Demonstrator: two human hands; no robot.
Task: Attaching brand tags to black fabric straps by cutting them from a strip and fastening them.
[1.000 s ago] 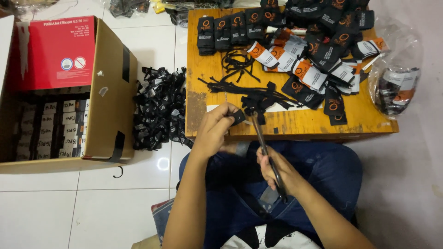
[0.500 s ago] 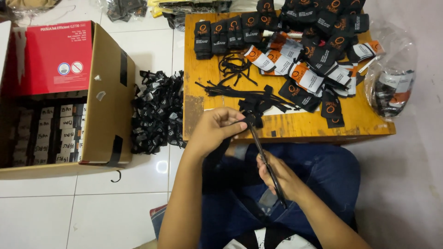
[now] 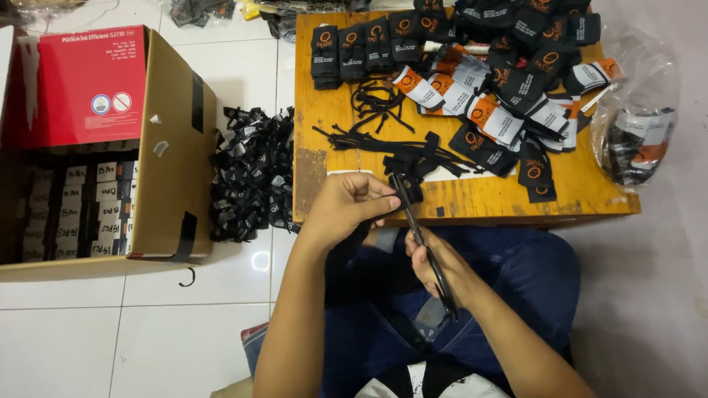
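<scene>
The left hand (image 3: 346, 206) pinches the upper end of a thin black strap (image 3: 422, 243) near the front edge of the worktop (image 3: 472, 203), with a small black tag (image 3: 409, 193) at its fingertips. The strap's long axis runs diagonally down toward the lap, where the right hand (image 3: 435, 269) has its grip pressed around the lower part.
</scene>
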